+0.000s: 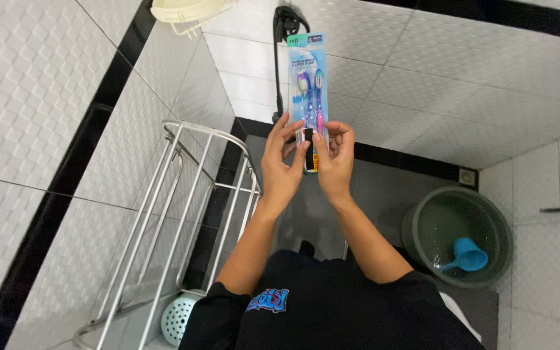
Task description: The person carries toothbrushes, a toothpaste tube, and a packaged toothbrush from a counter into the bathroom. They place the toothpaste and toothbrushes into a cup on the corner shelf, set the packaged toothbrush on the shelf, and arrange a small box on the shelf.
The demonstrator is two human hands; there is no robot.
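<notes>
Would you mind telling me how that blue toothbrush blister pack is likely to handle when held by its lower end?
The blue toothbrush blister pack probably feels light: both hands, left hand and right hand, hold it upright by fingertips. Its thin card likely flexes somewhat. The clear plastic front may be slippery.

Noted metal rack (183,214) at left wall, green bucket (422,223) holding blue scoop (466,255) at right, black tap (284,26) above, white basket (176,317) below.

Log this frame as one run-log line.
left hand: holds toothbrush pack | right hand: holds same pack | pack: upright, unopened | nearby: metal rack, bucket
</notes>
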